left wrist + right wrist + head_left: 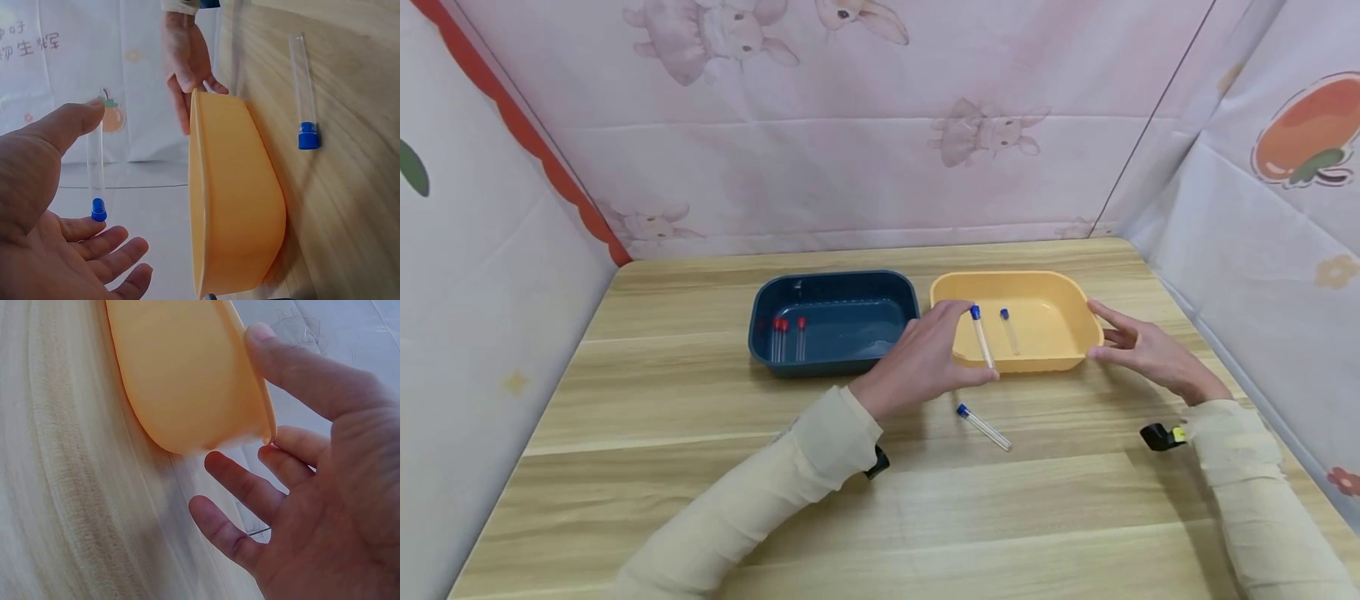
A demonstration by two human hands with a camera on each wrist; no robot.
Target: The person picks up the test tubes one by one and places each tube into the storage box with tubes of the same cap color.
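Observation:
Between thumb and fingertip, my left hand [917,360] pinches a clear test tube with a blue cap [982,337], held over the left part of the yellow tray [1052,364]. Its other fingers are spread in the left wrist view. My right hand [1153,354] touches the tray's right end, thumb and fingertip at the rim, the remaining fingers extended. Inside the yellow tray is another blue-capped test tube [1011,333]. A further blue-capped test tube [303,87] lies on the table, in front of the yellow tray.
To the left of the yellow tray stands a dark blue tray [808,368], with three red-capped test tubes [801,340] at its left side. Both trays are on a wooden table [700,417]. Patterned cloth walls [850,183] enclose the back and sides.

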